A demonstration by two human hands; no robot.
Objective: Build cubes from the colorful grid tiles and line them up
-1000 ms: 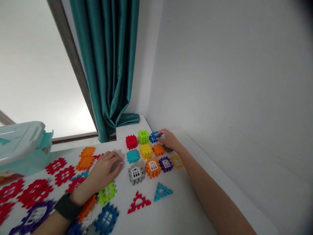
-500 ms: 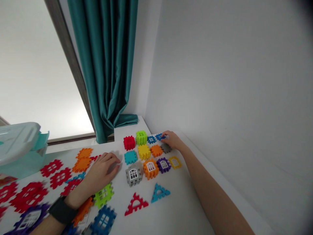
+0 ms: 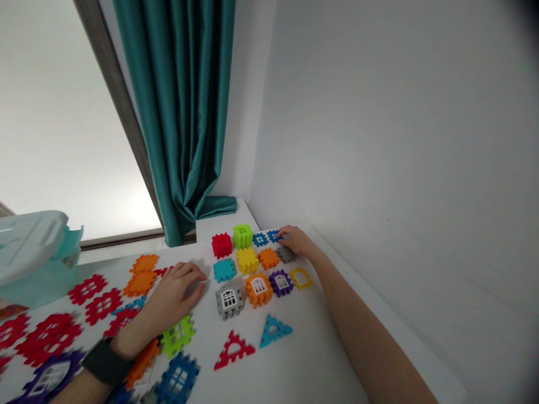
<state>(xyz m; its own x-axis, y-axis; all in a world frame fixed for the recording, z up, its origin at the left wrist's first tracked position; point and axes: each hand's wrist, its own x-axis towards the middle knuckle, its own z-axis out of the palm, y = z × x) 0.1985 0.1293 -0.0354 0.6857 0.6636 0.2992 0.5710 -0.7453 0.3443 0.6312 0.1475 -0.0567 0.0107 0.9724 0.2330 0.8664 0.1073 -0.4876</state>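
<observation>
Right hand [image 3: 297, 241] touches a blue tile [image 3: 273, 235]

Behind and right of the yellow stack [image 3: 247, 261], its fingertips meet the tile; whether they pinch it, I cannot tell. Left of the stack is the left hand [image 3: 179, 290], thumb and fingers loosely apart.
</observation>
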